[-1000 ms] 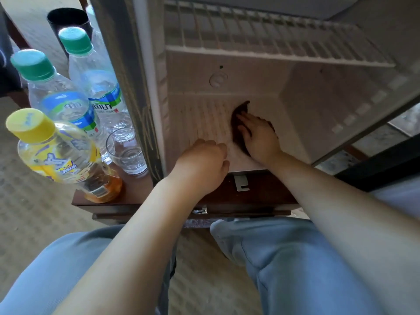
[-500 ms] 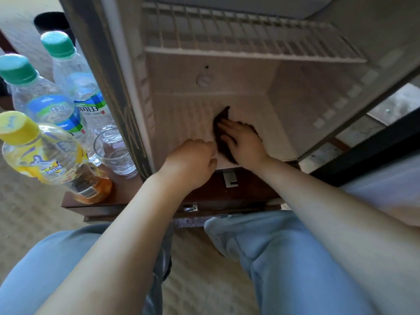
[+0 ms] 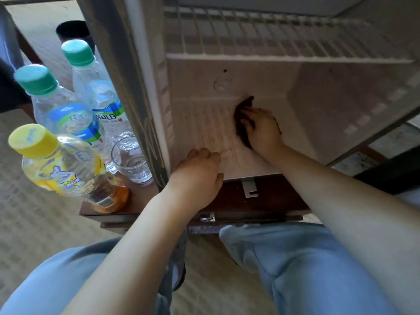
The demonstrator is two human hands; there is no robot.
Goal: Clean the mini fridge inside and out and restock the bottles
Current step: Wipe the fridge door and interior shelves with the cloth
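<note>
Inside the white-lined mini fridge (image 3: 341, 123), on its ribbed floor toward the far wall, we find a dark brown cloth (image 3: 242, 114) pressed down by the right hand (image 3: 263, 130), fingers spread flat rather than gripping. The left hand (image 3: 200, 176) rests on the near lip, fingers curled, holding nothing visible.

We judge interior wiping under way; exterior cleaning and restocking remain. The white wire shelf (image 3: 272, 42) stands bare.

Left of the fridge, a nearer green-capped clear water bottle (image 3: 61, 105), a farther green-capped water bottle (image 3: 100, 94), a yellow-capped drink bottle (image 3: 66, 169) and a clear glass tumbler (image 3: 131, 160) wait on a dark wooden cabinet (image 3: 272, 201). Beige carpet (image 3: 34, 223) lies below.
</note>
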